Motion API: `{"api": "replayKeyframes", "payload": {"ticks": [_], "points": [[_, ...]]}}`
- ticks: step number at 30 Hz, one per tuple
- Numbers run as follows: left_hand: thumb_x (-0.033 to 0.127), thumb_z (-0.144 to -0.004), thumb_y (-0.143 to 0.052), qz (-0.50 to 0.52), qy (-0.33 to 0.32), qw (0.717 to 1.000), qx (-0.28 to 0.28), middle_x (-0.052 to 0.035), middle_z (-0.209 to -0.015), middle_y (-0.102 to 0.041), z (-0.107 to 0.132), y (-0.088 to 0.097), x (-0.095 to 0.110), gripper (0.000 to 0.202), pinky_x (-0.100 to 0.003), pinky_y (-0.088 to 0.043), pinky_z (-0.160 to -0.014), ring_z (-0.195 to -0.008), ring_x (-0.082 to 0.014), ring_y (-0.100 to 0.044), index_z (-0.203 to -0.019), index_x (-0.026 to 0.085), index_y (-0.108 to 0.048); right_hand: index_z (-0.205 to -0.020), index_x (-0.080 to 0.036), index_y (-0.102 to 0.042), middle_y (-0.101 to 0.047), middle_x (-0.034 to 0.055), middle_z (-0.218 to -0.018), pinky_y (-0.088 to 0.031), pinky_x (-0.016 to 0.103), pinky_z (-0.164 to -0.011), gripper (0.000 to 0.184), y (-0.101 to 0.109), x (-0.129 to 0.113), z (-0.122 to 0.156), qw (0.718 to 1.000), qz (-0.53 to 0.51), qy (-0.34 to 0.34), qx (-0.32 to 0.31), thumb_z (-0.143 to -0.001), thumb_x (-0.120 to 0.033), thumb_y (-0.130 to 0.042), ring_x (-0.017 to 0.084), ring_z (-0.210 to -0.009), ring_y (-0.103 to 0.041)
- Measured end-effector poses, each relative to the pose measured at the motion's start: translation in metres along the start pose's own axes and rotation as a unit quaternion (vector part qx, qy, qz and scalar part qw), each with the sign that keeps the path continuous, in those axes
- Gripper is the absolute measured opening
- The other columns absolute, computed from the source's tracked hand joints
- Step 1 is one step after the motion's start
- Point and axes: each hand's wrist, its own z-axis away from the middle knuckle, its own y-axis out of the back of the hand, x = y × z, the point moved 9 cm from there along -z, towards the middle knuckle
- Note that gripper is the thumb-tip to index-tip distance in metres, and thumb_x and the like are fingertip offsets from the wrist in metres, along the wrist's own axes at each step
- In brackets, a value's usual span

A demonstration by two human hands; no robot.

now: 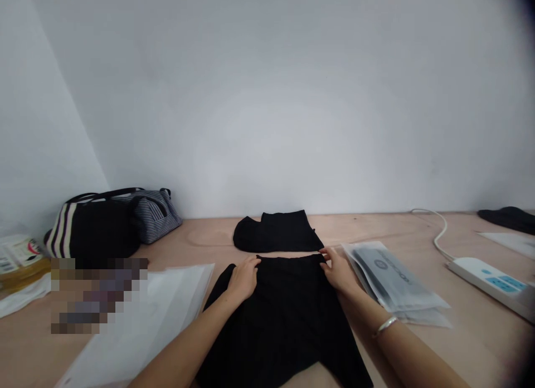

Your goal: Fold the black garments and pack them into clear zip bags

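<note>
A black cloth garment (288, 304) lies spread on the table in front of me, with its straight upper edge away from me and a notch in its near edge. My left hand (243, 279) is closed on the left end of that upper edge, thumb and fingers together. At the right end, my right hand (337, 270) pinches the opposite corner; a silver bangle is on that wrist. Just beyond the upper edge lies a second black cloth piece (278, 233), folded flat and apart from the first by a narrow strip of table.
Clear plastic bags (167, 310) lie at left; packaged items in frosted bags (388, 276) at right. A white power strip (493, 282) with a cord sits farther right. A striped bag (104, 226) and a yellow-liquid bottle (23, 260) stand at left. A wall (276, 109) closes off the back.
</note>
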Motion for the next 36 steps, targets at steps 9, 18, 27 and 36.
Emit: {"api": "replayKeyframes", "payload": {"ticks": [9, 18, 27, 36], "points": [[0.045, -0.088, -0.029, -0.059, -0.096, 0.993, -0.032, -0.0091, -0.139, -0.028, 0.029, -0.001, 0.046, 0.050, -0.045, -0.013, -0.102, -0.128, -0.0251, -0.019, -0.131, 0.020, -0.033, -0.127, -0.023, -0.040, -0.037, 0.0073, -0.134, -0.022, 0.041, -0.099, 0.052, -0.027, -0.080, 0.039, 0.963, 0.102, 0.220, -0.116, -0.084, -0.051, -0.031, 0.025, -0.123, -0.028], [0.054, -0.087, -0.022, -0.088, -0.135, 0.986, -0.046, -0.0119, -0.142, -0.017, 0.049, -0.004, 0.053, 0.063, -0.049, -0.003, -0.103, -0.131, -0.0248, -0.005, -0.135, 0.015, -0.023, -0.133, -0.018, -0.031, -0.026, 0.0094, -0.140, -0.007, 0.048, -0.102, 0.057, -0.041, -0.076, 0.033, 0.963, 0.162, 0.172, -0.133, -0.087, -0.051, -0.023, 0.026, -0.129, -0.014], [0.055, -0.087, -0.022, -0.038, -0.153, 0.979, -0.129, -0.0055, -0.143, -0.009, 0.112, 0.007, 0.049, 0.061, -0.051, -0.009, -0.104, -0.130, -0.0270, -0.004, -0.137, 0.023, -0.009, -0.137, -0.027, -0.010, -0.008, 0.0020, -0.144, -0.007, 0.046, -0.104, 0.058, -0.026, -0.098, 0.091, 0.928, 0.051, 0.252, -0.269, -0.087, -0.053, -0.021, 0.021, -0.131, -0.003], [0.059, -0.084, -0.029, 0.007, -0.205, 0.963, -0.176, -0.0068, -0.143, -0.009, 0.132, 0.009, 0.057, 0.067, -0.058, -0.014, -0.099, -0.129, -0.0336, -0.006, -0.137, 0.027, -0.005, -0.137, -0.031, -0.011, -0.009, 0.0052, -0.144, -0.003, 0.058, -0.099, 0.065, -0.007, -0.073, 0.131, 0.905, 0.074, 0.280, -0.311, -0.082, -0.056, -0.034, 0.031, -0.130, -0.002]]}}
